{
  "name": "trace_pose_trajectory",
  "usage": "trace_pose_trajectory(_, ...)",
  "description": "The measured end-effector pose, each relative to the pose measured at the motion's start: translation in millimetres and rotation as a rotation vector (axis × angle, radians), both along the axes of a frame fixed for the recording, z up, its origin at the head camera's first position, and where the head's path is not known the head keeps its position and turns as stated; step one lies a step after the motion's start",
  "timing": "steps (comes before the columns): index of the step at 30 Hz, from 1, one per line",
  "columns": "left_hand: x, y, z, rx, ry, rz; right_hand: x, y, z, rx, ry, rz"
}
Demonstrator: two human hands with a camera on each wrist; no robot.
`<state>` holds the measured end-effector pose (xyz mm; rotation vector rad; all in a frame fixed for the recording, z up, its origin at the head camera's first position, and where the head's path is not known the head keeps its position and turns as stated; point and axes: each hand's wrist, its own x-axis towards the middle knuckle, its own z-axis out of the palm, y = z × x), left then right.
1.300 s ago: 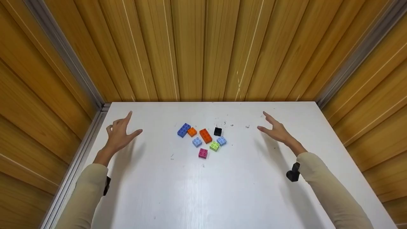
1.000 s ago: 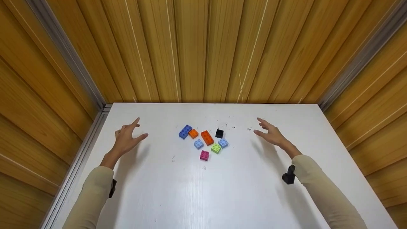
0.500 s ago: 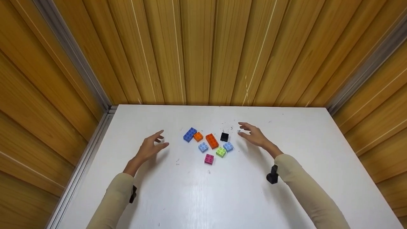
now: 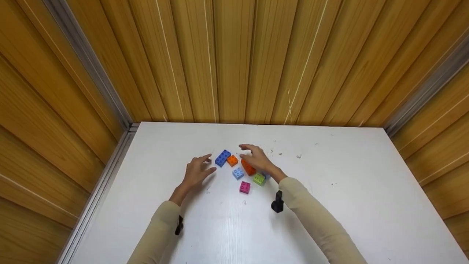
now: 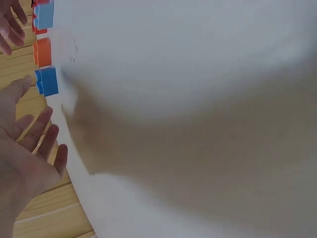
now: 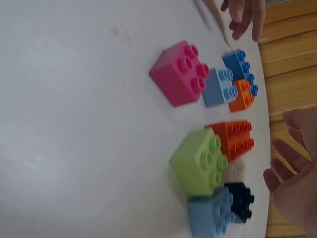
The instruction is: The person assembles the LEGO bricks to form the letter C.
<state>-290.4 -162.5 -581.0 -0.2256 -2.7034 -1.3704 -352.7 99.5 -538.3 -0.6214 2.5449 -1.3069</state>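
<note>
My left hand hovers just left of the long blue brick, fingers loosely bent and holding nothing. Over the long red-orange brick hangs my right hand, also holding nothing; it partly covers that brick. A small orange brick touches the blue one. Nearer lie a light blue brick, a lime green brick and a pink brick. In the right wrist view, a second light blue brick and a black brick show; the right hand hides the black one from the head view.
The bricks lie on a white table with small dark marks on its surface. Behind the table rises a wood-patterned wall. A metal rail runs along the left edge.
Both hands have moved inward from the table's sides toward the bricks. The right hand now covers the black brick and part of the red-orange one. The bricks stay where they were on the table.
</note>
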Motion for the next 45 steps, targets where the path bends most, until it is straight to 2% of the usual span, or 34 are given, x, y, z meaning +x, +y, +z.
trace_pose_trajectory(3, -0.1, 6.1, -3.0, -0.005, -0.003, 0.05, -0.1, -20, -3.6, 0.007, 0.008, 0.031)
trace_pose_trajectory(6, -1.6, 11.0, -5.4, -0.012, 0.0, 0.067, -2.6, -33, -8.3, 0.01, 0.03, 0.022)
trace_pose_trajectory(10, -3.4, 16.3, -8.0, -0.025, 0.019, 0.064, -6.3, -41, -17.6, 0.027, 0.069, 0.001)
trace_pose_trajectory(16, -7.3, 22.9, -13.5, -0.072, 0.059, 0.112, -8.3, -44, -27.5, 0.009, 0.149, 0.065)
trace_pose_trajectory(21, -8.2, 31.8, -15.1, -0.137, 0.055, 0.158, -4.7, -42, -28.1, 0.03, 0.154, 0.068)
trace_pose_trajectory(29, -6.0, 33.6, -11.8, -0.098, 0.079, 0.222, 3.8, -51, -19.6, 0.046, 0.207, 0.031)
trace_pose_trajectory(39, -0.8, 33.8, -12.4, -0.108, 0.042, 0.199, 11.7, -56, -15.4, 0.102, 0.168, 0.026)
trace_pose_trajectory(45, 0.0, 29.9, -7.6, -0.1, 0.068, 0.176, 11.9, -56, -16.0, 0.086, 0.191, 0.013)
